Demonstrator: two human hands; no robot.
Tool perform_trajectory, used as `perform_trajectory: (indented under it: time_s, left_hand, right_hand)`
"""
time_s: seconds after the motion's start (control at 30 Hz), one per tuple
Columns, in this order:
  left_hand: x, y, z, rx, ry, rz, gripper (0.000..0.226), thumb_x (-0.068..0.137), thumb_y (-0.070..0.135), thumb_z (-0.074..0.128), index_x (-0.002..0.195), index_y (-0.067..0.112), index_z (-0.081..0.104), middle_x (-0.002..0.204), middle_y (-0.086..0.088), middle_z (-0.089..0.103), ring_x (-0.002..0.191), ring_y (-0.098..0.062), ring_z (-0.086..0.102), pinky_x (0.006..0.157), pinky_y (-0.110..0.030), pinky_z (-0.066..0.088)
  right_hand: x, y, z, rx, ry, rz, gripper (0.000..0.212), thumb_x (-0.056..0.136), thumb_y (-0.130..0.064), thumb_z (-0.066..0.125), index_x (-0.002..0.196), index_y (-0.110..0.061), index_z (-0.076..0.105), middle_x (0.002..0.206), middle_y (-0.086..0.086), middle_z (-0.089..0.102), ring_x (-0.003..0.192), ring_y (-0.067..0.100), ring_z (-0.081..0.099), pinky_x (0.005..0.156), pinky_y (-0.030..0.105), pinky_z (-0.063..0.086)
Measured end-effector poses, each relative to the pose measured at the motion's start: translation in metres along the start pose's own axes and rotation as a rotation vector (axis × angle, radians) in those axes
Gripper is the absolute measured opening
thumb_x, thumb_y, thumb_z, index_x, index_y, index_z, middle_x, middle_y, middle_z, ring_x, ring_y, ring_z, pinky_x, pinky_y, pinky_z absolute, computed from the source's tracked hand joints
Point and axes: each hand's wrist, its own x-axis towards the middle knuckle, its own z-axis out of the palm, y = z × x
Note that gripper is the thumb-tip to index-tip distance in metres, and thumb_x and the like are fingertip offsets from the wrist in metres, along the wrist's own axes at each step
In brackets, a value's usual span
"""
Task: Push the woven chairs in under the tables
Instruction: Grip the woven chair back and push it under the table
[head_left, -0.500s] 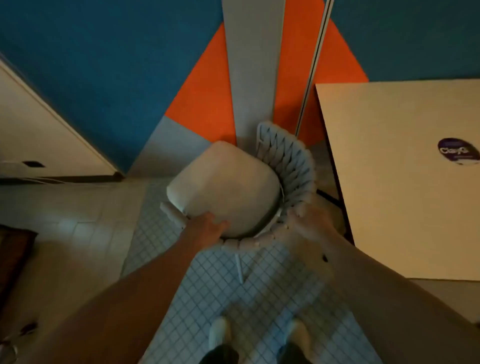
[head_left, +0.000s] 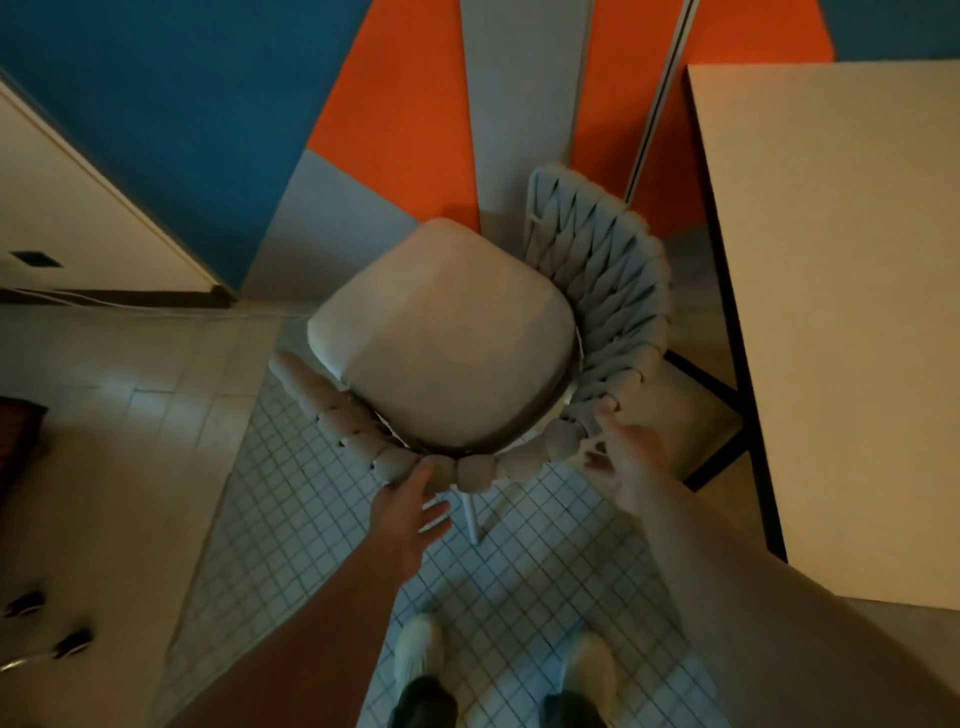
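A woven chair (head_left: 608, 270) with a pale seat cushion (head_left: 447, 338) stands on the floor to the left of a beige table (head_left: 841, 312). Its curved woven back faces me and the table. My left hand (head_left: 410, 512) is at the near rim of the chair back, fingers spread, the thumb just touching the weave. My right hand (head_left: 626, 460) is at the right end of the rim, fingers apart, one fingertip on the weave. Neither hand closes round the rim.
The table's black frame (head_left: 719, 387) runs along the floor right of the chair. A wall of blue, orange and grey panels (head_left: 405, 114) stands behind, with a white pole (head_left: 660, 98). A checked rug (head_left: 291, 509) lies under my white shoes (head_left: 418, 652).
Both hands have come off the chair back and opened. The left hand has drawn back from the cushion edge toward me. The chair looks larger and nearer in view.
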Motion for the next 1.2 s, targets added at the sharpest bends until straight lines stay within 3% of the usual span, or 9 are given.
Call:
perform_trajectory:
  time_s: [0.1, 0.2, 0.27, 0.43, 0.7, 0.87, 0.97, 1.07, 1.2]
  left_hand:
    - [0.014, -0.007, 0.01, -0.13, -0.005, 0.035, 0.039, 0.093, 0.031, 0.07, 0.128, 0.014, 0.06, 0.122, -0.014, 0.066, 0.107, -0.034, 0.067, 0.082, -0.047, 0.059]
    - [0.021, -0.007, 0.015, -0.249, 0.002, 0.045, 0.048, 0.09, 0.026, 0.075, 0.133, 0.019, 0.056, 0.122, -0.012, 0.064, 0.107, -0.037, 0.067, 0.076, -0.049, 0.06]
    - [0.026, -0.006, 0.017, -0.289, -0.007, 0.047, 0.055, 0.088, 0.025, 0.077, 0.137, 0.024, 0.053, 0.125, -0.011, 0.062, 0.109, -0.039, 0.066, 0.071, -0.05, 0.062]
    - [0.033, -0.003, 0.026, -0.345, 0.035, 0.045, 0.071, 0.084, 0.013, 0.08, 0.144, 0.027, 0.045, 0.131, -0.017, 0.061, 0.105, -0.043, 0.068, 0.07, -0.058, 0.062]
    - [0.033, -0.004, 0.019, -0.23, 0.077, 0.125, 0.04, 0.087, 0.001, 0.071, 0.124, 0.01, 0.06, 0.115, -0.021, 0.07, 0.091, -0.038, 0.074, 0.064, -0.05, 0.062]
    - [0.028, -0.002, -0.011, -0.167, 0.03, 0.144, 0.044, 0.089, 0.003, 0.071, 0.13, 0.013, 0.06, 0.116, -0.018, 0.071, 0.096, -0.037, 0.074, 0.068, -0.051, 0.063]
    - [0.025, 0.004, -0.03, -0.118, 0.006, 0.147, 0.043, 0.087, 0.003, 0.072, 0.127, 0.012, 0.06, 0.116, -0.019, 0.071, 0.098, -0.038, 0.073, 0.071, -0.054, 0.063]
    - [0.024, 0.012, -0.048, -0.078, -0.008, 0.159, 0.04, 0.087, 0.001, 0.072, 0.122, 0.015, 0.059, 0.11, -0.015, 0.07, 0.097, -0.037, 0.071, 0.074, -0.054, 0.062]
    - [0.037, 0.026, -0.076, 0.001, -0.027, 0.165, 0.028, 0.088, 0.002, 0.071, 0.107, 0.021, 0.063, 0.108, -0.012, 0.069, 0.095, -0.036, 0.07, 0.07, -0.051, 0.061]
  right_hand:
    - [0.012, -0.009, 0.01, 0.1, -0.04, 0.017, 0.049, 0.087, -0.041, 0.073, 0.121, -0.007, 0.061, 0.115, 0.015, 0.066, 0.096, 0.029, 0.069, 0.082, 0.043, 0.061]
    - [0.017, -0.019, 0.017, 0.187, -0.046, 0.072, 0.058, 0.085, -0.029, 0.079, 0.13, -0.006, 0.052, 0.125, 0.01, 0.06, 0.107, 0.029, 0.062, 0.079, 0.04, 0.058]
    - [0.02, -0.024, 0.023, 0.227, -0.057, 0.105, 0.066, 0.081, -0.021, 0.082, 0.136, -0.008, 0.048, 0.131, 0.015, 0.058, 0.112, 0.036, 0.061, 0.074, 0.047, 0.058]
    - [0.024, -0.026, 0.031, 0.292, -0.051, 0.155, 0.062, 0.078, -0.004, 0.078, 0.133, -0.012, 0.051, 0.132, 0.018, 0.057, 0.115, 0.044, 0.058, 0.093, 0.069, 0.048]
    - [0.011, -0.017, 0.036, 0.392, -0.006, 0.159, 0.065, 0.079, 0.003, 0.074, 0.137, -0.014, 0.051, 0.131, 0.018, 0.057, 0.119, 0.044, 0.056, 0.092, 0.071, 0.047]
    - [-0.012, 0.006, 0.051, 0.398, 0.044, 0.185, 0.062, 0.078, 0.004, 0.074, 0.133, -0.016, 0.055, 0.128, 0.016, 0.06, 0.115, 0.043, 0.059, 0.081, 0.077, 0.046]
    - [-0.03, 0.018, 0.059, 0.462, 0.095, 0.181, 0.055, 0.082, 0.004, 0.072, 0.131, -0.015, 0.055, 0.124, 0.016, 0.06, 0.111, 0.041, 0.06, 0.082, 0.071, 0.051]
    - [-0.043, 0.034, 0.073, 0.51, 0.108, 0.205, 0.054, 0.081, 0.004, 0.071, 0.13, -0.015, 0.055, 0.124, 0.016, 0.06, 0.107, 0.04, 0.061, 0.07, 0.059, 0.056]
    - [-0.065, 0.05, 0.092, 0.565, 0.14, 0.231, 0.055, 0.081, 0.004, 0.07, 0.129, -0.016, 0.053, 0.124, 0.014, 0.06, 0.11, 0.038, 0.06, 0.086, 0.061, 0.054]
